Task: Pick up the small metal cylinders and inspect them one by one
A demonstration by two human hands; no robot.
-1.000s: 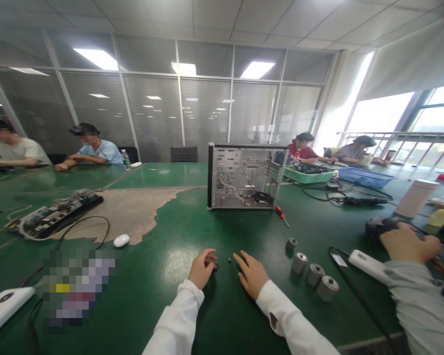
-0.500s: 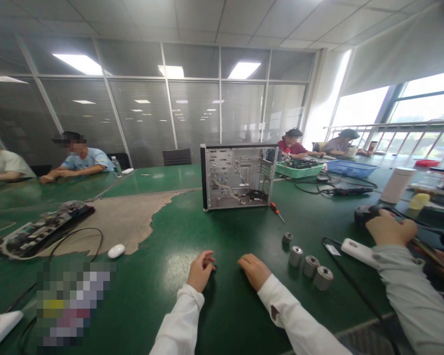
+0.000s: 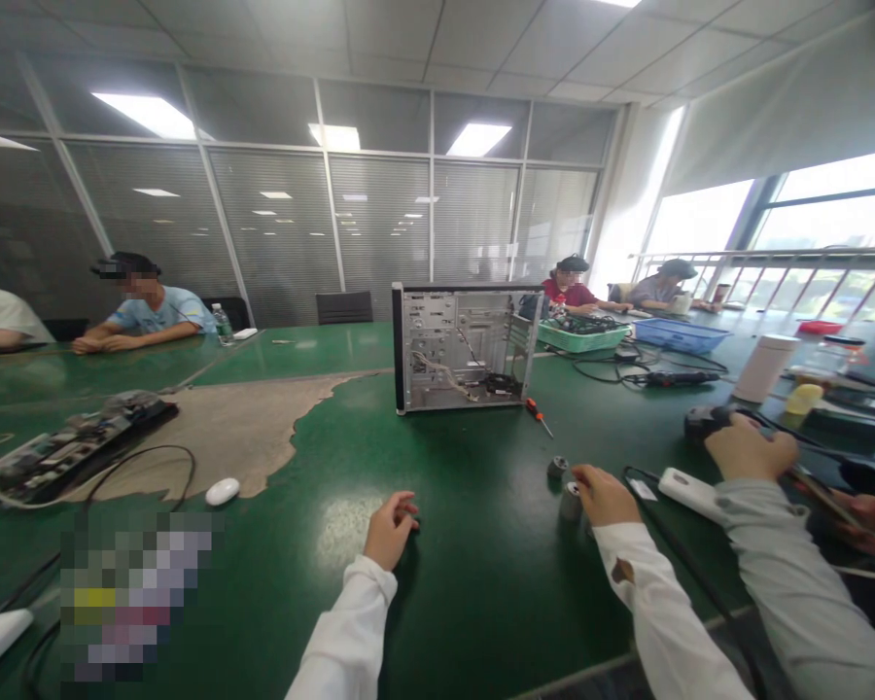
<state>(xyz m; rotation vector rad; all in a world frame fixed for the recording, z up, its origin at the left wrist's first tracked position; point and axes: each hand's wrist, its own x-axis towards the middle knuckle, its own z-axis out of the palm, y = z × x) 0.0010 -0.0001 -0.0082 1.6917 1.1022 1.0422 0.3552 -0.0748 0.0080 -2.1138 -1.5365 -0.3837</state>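
Note:
My left hand (image 3: 392, 530) rests low over the green table (image 3: 467, 564), fingers apart and slightly curled, holding nothing. Over the group of metal cylinders at the right is my right hand (image 3: 607, 496). Its fingertips are at the top of one cylinder (image 3: 572, 502); whether they grip it cannot be made out. A smaller cylinder (image 3: 557, 468) stands just behind, and the others are hidden by my hand and sleeve. Farther back, an open computer case (image 3: 467, 350) stands upright with wires inside. An orange-handled screwdriver (image 3: 535, 412) lies beside its right corner.
A circuit assembly (image 3: 87, 442) and a white oval object (image 3: 223, 491) lie at the left. Green (image 3: 583, 337) and blue (image 3: 682, 335) baskets are at the back right. Another person's sleeved arm (image 3: 780, 554) reaches in from the right, near a white device (image 3: 689, 491).
My right hand has moved right, from bare table to the metal cylinders, and now covers some of them. My left hand has stayed in nearly the same place. The view has shifted slightly.

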